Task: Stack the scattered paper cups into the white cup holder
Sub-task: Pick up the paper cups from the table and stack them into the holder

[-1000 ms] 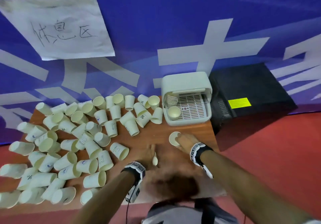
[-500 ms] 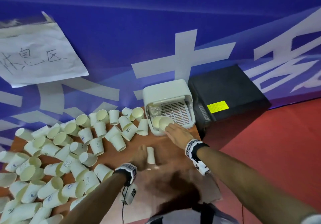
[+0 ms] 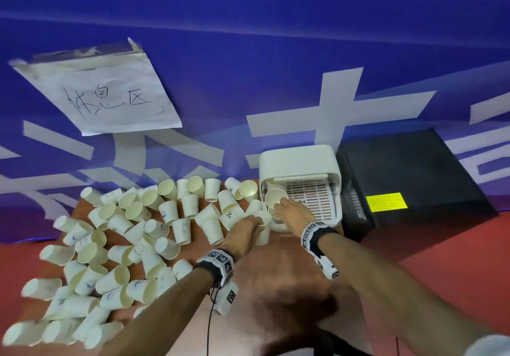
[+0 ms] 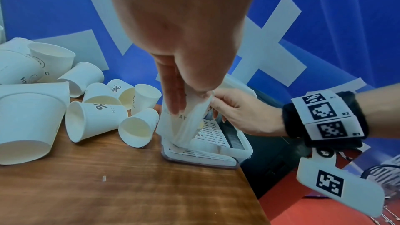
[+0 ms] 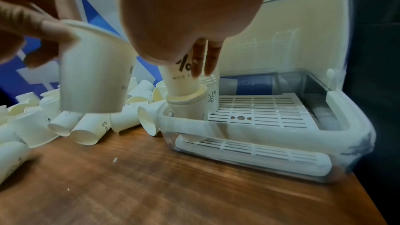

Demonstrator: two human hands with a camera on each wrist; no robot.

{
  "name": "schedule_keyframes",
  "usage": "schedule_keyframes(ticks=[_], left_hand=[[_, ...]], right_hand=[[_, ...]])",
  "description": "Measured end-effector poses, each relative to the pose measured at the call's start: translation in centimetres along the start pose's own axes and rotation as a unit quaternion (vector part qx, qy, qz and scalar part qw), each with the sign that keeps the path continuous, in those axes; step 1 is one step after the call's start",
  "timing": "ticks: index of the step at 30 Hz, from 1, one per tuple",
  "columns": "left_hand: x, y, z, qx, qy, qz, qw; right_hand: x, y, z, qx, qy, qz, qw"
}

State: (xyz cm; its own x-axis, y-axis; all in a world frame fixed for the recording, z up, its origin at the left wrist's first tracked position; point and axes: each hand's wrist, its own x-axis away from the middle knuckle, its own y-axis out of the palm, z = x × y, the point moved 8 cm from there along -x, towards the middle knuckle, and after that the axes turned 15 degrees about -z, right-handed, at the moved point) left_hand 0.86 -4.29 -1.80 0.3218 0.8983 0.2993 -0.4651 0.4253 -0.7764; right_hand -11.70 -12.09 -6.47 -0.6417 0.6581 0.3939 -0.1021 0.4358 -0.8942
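A paper cup (image 5: 184,74) printed with a percent sign sits upright, its bottom partly nested in the stack of cups (image 5: 187,107) at the front left corner of the white cup holder (image 3: 299,159). The right hand (image 3: 294,212) grips this cup from above, fingers (image 5: 204,57) curled down its side. Just left of the holder, the left hand (image 3: 245,234) holds a second cup (image 5: 95,78) upright above the table, fingers pinching it near the rim; the two hands are close together. A taller stack stands behind the first inside the holder, on its slatted tray (image 5: 257,110). The scattered cups (image 3: 116,245) lie tumbled across the wooden table (image 4: 129,186) to the left, the nearest beside the holder's left wall. A black box (image 3: 414,179) stands beside the holder on the right, and a handwritten paper sign (image 3: 102,93) hangs on the blue wall.
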Motion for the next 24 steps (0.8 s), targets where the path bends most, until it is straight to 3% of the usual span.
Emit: schedule_keyframes(ticks=[3,11,19,24], left_hand=[[-0.5,-0.8,-0.1,-0.002,-0.011,0.035,0.999],[-2.5,-1.8,0.9,-0.059,-0.031,0.057,0.996],[-6.4,-1.7,1.9,-0.116,-0.022,0.002,0.993],[-8.1,0.0,2.8,-0.230,-0.020,-0.072,0.970]], right_hand=[[-0.8,0.0,0.0,0.010,-0.010,-0.005,1.000],[-2.1,5.7,2.5,-0.030,0.023,-0.158,0.987],[0.4,3.9,5.2,-0.109,0.032,-0.012,0.993],[2.1,3.7,8.0,-0.133,0.044,0.013,0.990]])
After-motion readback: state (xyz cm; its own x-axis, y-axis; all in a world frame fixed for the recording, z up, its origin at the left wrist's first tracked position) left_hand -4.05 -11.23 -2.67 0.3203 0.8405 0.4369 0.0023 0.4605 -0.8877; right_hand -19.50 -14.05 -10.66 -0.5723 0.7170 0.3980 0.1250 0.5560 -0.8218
